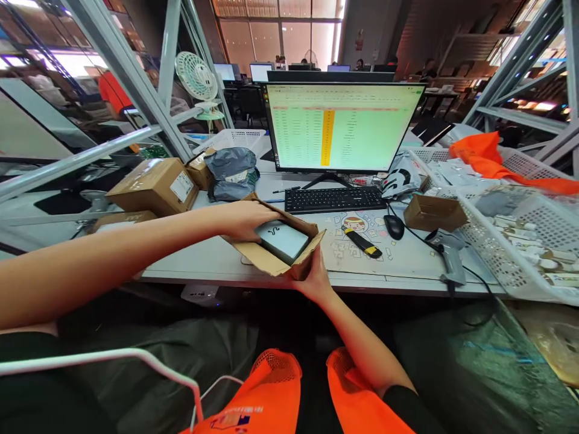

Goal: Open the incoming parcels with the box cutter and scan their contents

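Note:
An open brown cardboard box is tilted at the desk's front edge, its flaps spread. Inside lies a smaller pale box with a dark squiggly mark on top. My left hand reaches in from the left, its thumb and fingers closed on the near end of the pale box; some fingertips are hidden. Below and to the right, my right hand supports the cardboard box, gripping its lower right corner. To the right of the box, a black and yellow utility knife lies on a printed desk mat.
Behind the box are a keyboard and a monitor. A mouse, small carton and barcode scanner lie to the right, beside white plastic baskets. Left are a taped carton and grey plastic parcel.

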Available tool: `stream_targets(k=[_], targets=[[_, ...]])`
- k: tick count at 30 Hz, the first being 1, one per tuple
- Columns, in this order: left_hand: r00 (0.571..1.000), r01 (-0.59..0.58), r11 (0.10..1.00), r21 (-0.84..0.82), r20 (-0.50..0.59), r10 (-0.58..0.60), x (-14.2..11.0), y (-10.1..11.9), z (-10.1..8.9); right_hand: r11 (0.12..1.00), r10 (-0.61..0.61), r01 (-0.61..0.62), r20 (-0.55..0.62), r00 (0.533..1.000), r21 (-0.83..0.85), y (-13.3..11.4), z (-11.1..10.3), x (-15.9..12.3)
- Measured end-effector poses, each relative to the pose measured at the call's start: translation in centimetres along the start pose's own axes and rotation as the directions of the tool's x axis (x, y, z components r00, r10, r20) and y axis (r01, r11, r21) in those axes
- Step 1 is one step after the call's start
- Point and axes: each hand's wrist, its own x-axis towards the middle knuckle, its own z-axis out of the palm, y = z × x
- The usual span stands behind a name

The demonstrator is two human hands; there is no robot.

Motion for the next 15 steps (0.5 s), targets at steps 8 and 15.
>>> stream_targets(k=[8, 15], targets=[[0.890, -0.161, 0.924, -0.347, -0.456, -0.016, -6.2, 2.2, -3.5, 0.990, -0.102, 0.102, -0.008, 0.995, 0.094, 1.4, -10.2, -2.9], [0.528, -0.450, 0.327, -0.831, -0.544, -0.652, -2.5, 0.0, 2.2, 0.973, 0.207, -0.115, -0.534, 0.820, 0.202, 5.4, -17.3, -12.2]])
